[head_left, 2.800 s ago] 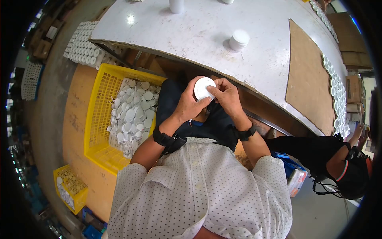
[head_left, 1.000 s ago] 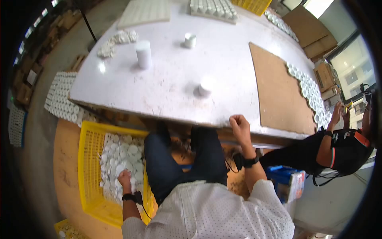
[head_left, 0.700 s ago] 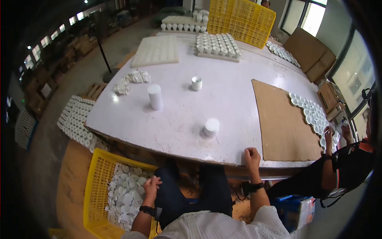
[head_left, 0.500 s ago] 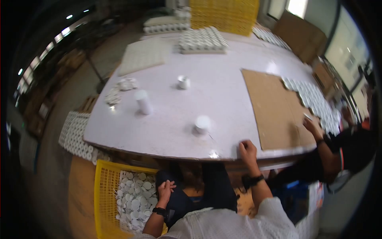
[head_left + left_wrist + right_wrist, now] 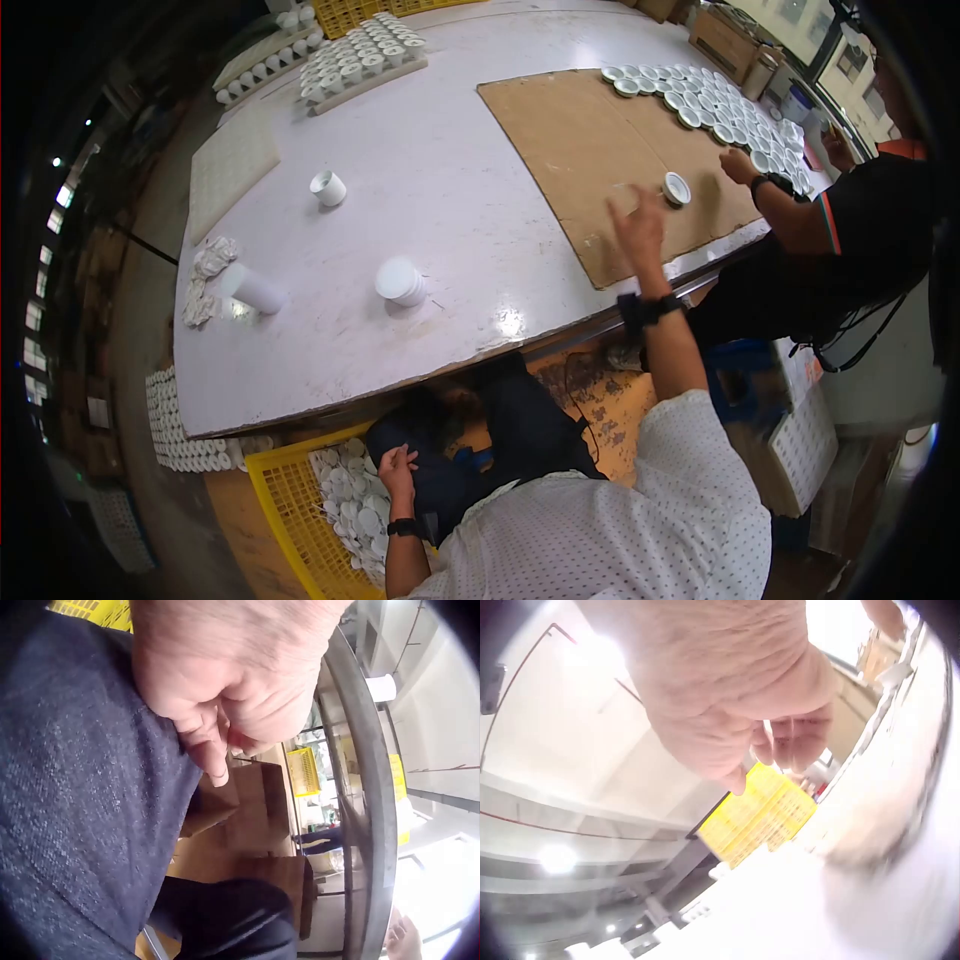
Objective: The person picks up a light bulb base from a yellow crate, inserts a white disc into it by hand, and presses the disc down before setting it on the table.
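The right hand is over the cardboard sheet, fingers apart and holding nothing. Just right of its fingertips a round white piece with a dark rim line lies on the cardboard. In the right wrist view that hand has loosely bent fingers with nothing between them. The left hand hangs by the thigh beside the yellow crate, its fingers loosely curled. Seen from the left wrist, the hand is empty next to the dark trousers.
On the table stand a lidded white jar, a white cup, a white cylinder and a crumpled cloth. White rings line the cardboard's far edge. Another person's arm reaches in from the right.
The right hand has moved from the table's front edge out over the cardboard, and its fingers have spread. The head view has turned to the right. A round piece now shows on the cardboard.
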